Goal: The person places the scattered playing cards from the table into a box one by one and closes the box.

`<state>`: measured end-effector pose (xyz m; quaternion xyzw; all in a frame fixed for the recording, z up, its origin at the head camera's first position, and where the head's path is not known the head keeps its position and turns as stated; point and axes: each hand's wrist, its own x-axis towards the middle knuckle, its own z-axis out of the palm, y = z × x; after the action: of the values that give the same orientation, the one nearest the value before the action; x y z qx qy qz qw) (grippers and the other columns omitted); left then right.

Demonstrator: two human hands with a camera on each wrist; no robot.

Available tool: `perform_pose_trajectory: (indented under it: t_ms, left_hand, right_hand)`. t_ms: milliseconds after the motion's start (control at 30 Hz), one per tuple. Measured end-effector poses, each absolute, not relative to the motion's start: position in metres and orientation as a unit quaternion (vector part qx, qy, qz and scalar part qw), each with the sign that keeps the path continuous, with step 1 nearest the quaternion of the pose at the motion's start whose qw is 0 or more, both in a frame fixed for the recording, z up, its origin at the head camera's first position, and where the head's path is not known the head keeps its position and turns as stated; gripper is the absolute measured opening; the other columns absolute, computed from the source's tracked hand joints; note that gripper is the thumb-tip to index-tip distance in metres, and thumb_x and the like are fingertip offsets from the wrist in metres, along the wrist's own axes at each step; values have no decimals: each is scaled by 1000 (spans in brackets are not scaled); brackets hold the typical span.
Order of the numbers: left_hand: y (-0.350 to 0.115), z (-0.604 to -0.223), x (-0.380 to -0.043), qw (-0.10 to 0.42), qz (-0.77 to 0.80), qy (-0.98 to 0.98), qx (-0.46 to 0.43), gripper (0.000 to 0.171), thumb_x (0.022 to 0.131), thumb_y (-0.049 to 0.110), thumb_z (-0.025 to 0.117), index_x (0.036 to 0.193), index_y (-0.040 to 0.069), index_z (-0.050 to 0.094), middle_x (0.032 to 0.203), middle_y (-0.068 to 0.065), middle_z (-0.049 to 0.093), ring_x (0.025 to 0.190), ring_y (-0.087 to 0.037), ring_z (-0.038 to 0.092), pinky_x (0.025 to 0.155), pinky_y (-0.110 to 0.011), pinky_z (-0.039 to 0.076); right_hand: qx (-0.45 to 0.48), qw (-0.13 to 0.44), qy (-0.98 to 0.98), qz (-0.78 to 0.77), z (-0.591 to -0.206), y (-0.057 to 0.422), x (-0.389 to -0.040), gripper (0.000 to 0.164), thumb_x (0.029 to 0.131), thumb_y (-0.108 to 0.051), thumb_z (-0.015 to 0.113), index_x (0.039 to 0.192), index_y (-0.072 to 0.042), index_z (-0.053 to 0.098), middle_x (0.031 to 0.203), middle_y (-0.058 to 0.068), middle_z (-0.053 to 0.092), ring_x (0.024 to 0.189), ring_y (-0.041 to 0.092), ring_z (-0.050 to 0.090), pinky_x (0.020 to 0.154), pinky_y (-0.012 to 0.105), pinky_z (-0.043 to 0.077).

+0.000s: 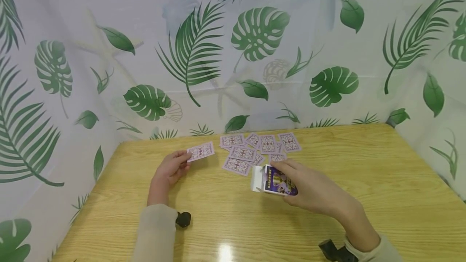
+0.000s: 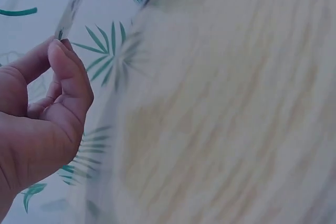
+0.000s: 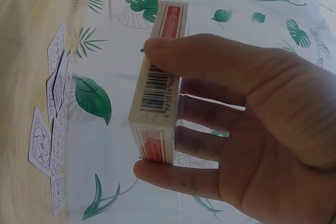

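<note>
My left hand pinches a playing card between thumb and fingers, its patterned back facing up, left of the other cards. Seen nearly edge-on, that card rises from the fingertips in the left wrist view. My right hand grips a playing-card box, purple with a picture on its face and its white flap hanging open toward the left. In the right wrist view the thumb presses the barcode side of the box, and the fingers wrap behind and under it. The inside of the box is hidden.
Several loose cards lie back-up and overlapping at the rear middle of the wooden table. One card lies at their right end. Behind the table hangs a leaf-printed cloth. Black camera mounts sit at both wrists.
</note>
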<state>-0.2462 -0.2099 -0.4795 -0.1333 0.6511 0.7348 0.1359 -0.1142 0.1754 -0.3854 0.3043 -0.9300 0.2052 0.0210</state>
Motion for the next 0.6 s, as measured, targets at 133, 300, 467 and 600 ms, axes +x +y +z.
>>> perform_pose_trajectory:
  t_ms: [133, 300, 467, 600]
  left_hand:
    - [-202, -475, -241, 123, 776, 606, -122, 37, 101, 11, 57, 133, -2, 44, 91, -1, 61, 69, -6, 56, 60, -14, 49]
    - [-189, -460, -231, 121, 797, 586, -84, 18, 103, 10, 54, 118, 3, 46, 88, 0, 61, 65, -5, 57, 59, -13, 48]
    - [-176, -443, -217, 113, 799, 587, -68, 14, 103, 11, 54, 114, 6, 47, 85, 1, 62, 64, -4, 57, 58, -12, 49]
    - [-164, -429, -204, 110, 794, 595, -54, 23, 103, 12, 54, 122, 3, 45, 86, 1, 62, 64, -4, 57, 59, -13, 50]
  right_hand:
    - [307, 22, -930, 201, -386, 175, -115, 72, 78, -13, 83, 141, -1, 50, 133, 12, 58, 116, 26, 60, 93, 43, 52]
    - [306, 23, -930, 203, -387, 176, -115, 72, 78, -14, 84, 141, -1, 51, 133, 12, 59, 117, 27, 60, 95, 44, 51]
    - [307, 16, -930, 203, -387, 175, -115, 72, 79, -14, 84, 141, -1, 51, 135, 12, 58, 120, 28, 58, 96, 44, 50]
    - [308, 11, -929, 205, -388, 174, -116, 73, 78, -13, 84, 142, -1, 50, 134, 12, 58, 121, 28, 58, 97, 44, 50]
